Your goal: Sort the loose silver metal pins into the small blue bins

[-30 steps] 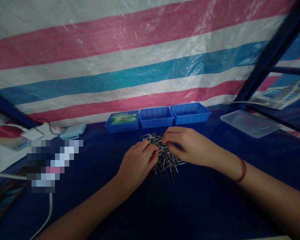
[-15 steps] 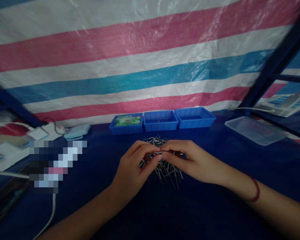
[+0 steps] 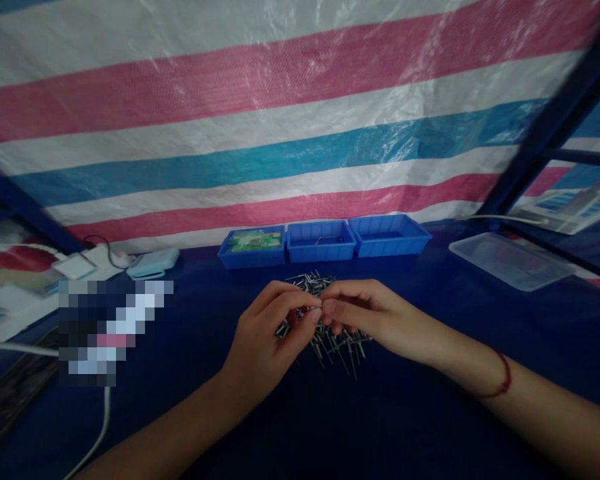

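Observation:
My left hand (image 3: 260, 340) comes in from the lower left, thumb and forefinger pinched on a small metal rivet (image 3: 312, 307). From the other side, the fingertips of my right hand (image 3: 387, 320) close on the rivet's right end, so both hands meet over it. The fingers hide most of the rivet. Under and behind them, a loose pile of thin metal rivets (image 3: 336, 348) lies on the dark blue table (image 3: 300, 427). Part of the pile is covered by my hands.
Behind the pile stand three blue trays: one with green-and-white packets (image 3: 255, 241), a middle tray (image 3: 321, 252) with a few rivets, and a right tray (image 3: 393, 247). A clear plastic lid (image 3: 510, 263) lies right. Left are a light-blue case (image 3: 154, 263), a power strip (image 3: 103, 259) and a white cable (image 3: 105, 413).
My right hand has turned slightly, and its lower fingers now show beneath the thumb. Less of the pinched rivet is visible. My left hand has barely moved.

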The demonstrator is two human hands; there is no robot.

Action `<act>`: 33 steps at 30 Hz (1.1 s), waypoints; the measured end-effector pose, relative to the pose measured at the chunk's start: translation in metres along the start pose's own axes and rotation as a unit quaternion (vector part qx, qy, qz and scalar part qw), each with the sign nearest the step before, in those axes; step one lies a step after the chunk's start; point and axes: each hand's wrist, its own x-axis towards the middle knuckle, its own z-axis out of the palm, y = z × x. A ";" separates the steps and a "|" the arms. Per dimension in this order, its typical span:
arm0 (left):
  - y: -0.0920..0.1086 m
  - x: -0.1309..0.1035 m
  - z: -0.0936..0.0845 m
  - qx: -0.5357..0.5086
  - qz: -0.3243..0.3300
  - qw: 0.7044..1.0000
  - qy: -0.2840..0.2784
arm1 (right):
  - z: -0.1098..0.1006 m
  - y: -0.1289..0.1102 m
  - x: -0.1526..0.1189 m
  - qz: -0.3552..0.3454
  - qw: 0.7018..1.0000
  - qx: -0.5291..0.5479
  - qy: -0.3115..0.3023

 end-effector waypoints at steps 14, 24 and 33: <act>-0.010 0.002 0.005 0.030 -0.045 0.999 0.000 | 0.002 0.005 0.000 -0.067 0.986 -0.088 0.125; -0.016 -0.001 0.008 0.041 -0.031 0.998 -0.041 | 0.006 0.004 -0.003 -0.130 0.968 -0.167 0.136; -0.014 -0.001 0.008 0.023 -0.033 0.994 -0.104 | 0.003 0.000 -0.007 -0.198 0.902 -0.363 0.122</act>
